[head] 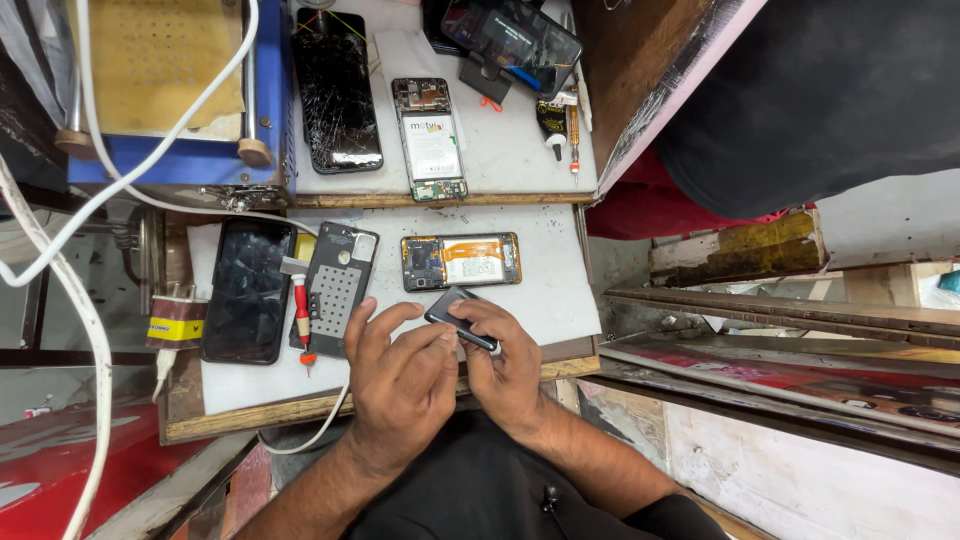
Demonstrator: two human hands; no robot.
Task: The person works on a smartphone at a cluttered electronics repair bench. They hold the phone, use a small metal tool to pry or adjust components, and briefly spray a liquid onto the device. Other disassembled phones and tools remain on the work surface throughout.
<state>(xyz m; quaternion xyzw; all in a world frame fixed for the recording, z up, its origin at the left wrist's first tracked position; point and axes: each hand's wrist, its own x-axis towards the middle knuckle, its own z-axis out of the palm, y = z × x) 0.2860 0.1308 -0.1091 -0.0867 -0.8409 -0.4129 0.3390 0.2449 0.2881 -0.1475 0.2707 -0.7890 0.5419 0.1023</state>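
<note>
Both hands, left hand (400, 375) and right hand (507, 365), pinch a small dark phone part (460, 318) above the white work mat (560, 290), near an opened phone (461, 261).

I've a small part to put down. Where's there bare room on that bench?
Free: the white mat right of the opened phone, and the upper board right of the other opened phone. Crowded: the left side, with the black phone, screwdriver and back cover.

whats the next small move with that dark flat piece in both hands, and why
Probably lower the dark flat piece toward the opened phone just beyond it. Both the left hand and right hand pinch it above the white mat, tilted, apart from the phone.
</note>
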